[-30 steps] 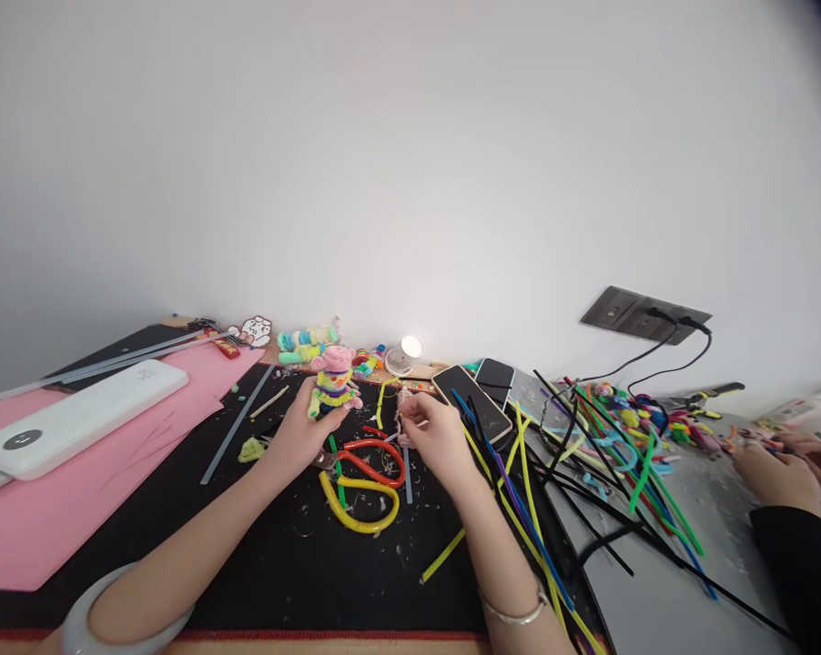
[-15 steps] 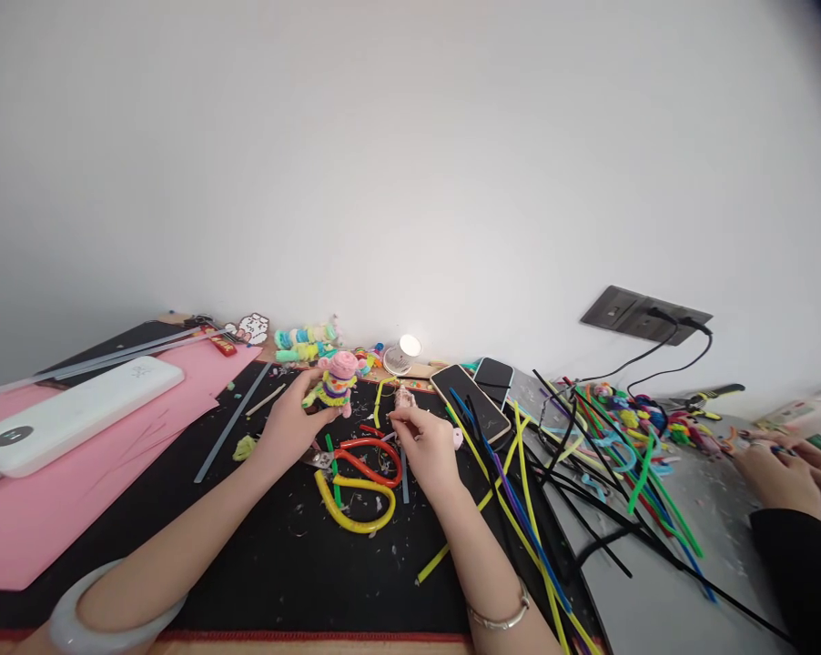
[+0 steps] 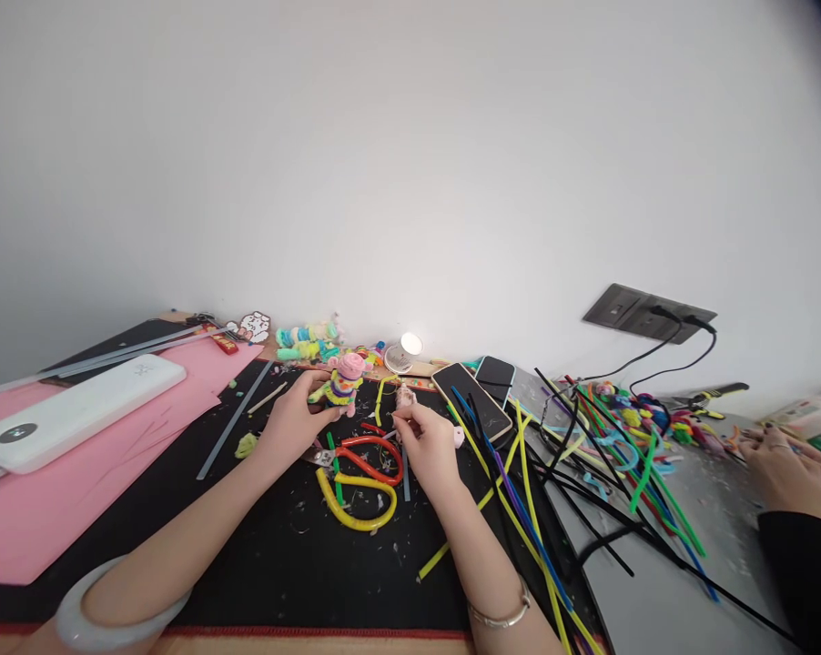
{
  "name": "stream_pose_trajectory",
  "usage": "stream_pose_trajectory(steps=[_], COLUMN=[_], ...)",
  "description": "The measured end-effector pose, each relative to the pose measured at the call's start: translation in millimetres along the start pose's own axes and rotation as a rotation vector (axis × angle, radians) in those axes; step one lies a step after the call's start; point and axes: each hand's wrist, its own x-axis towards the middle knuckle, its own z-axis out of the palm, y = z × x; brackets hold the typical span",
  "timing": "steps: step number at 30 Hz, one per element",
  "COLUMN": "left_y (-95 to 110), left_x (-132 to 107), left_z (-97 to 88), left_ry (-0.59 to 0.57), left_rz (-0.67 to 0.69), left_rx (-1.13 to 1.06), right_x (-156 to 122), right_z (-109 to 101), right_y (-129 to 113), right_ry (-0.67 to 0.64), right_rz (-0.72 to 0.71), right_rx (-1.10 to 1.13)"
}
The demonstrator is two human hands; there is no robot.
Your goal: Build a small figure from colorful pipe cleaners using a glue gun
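Note:
My left hand (image 3: 299,417) grips a small pipe-cleaner doll (image 3: 344,382) with a pink head and a yellow, green and purple body, held upright above the mat. To its right my right hand (image 3: 424,441) has thumb and forefinger pinched together; what is between them, if anything, is too small to make out. Just behind those fingertips lies a pale pink fuzzy piece (image 3: 404,398). Between my hands, scissors (image 3: 366,526) with one red and one yellow handle rest on the black mat (image 3: 280,564). A short green pipe cleaner (image 3: 335,468) lies by them.
Long pipe cleaners (image 3: 530,509) spread to the right, near two phones (image 3: 471,400). A lit lamp (image 3: 407,350) stands by the wall. At left, a white power bank (image 3: 83,409) lies on pink sheets (image 3: 42,537). Another person's hands (image 3: 789,473) work at far right.
The doll in my left hand has shifted slightly to the right and tilted a little. My right hand stays pinched in nearly the same place. The other person's hands have moved slightly.

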Motion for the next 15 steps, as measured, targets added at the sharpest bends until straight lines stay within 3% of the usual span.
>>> stream_pose_trajectory(steps=[7,15], left_y=[6,15], left_x=[-2,-7], left_z=[-1.4,-4.0], left_ry=[-0.03,-0.237], left_rz=[-0.051,-0.105], left_rx=[-0.067,-0.204], right_x=[0,-2], right_z=[0,-3], right_y=[3,7], right_ry=[0.022,0.075], right_rz=[0.028,0.067], right_rx=[0.025,0.014])
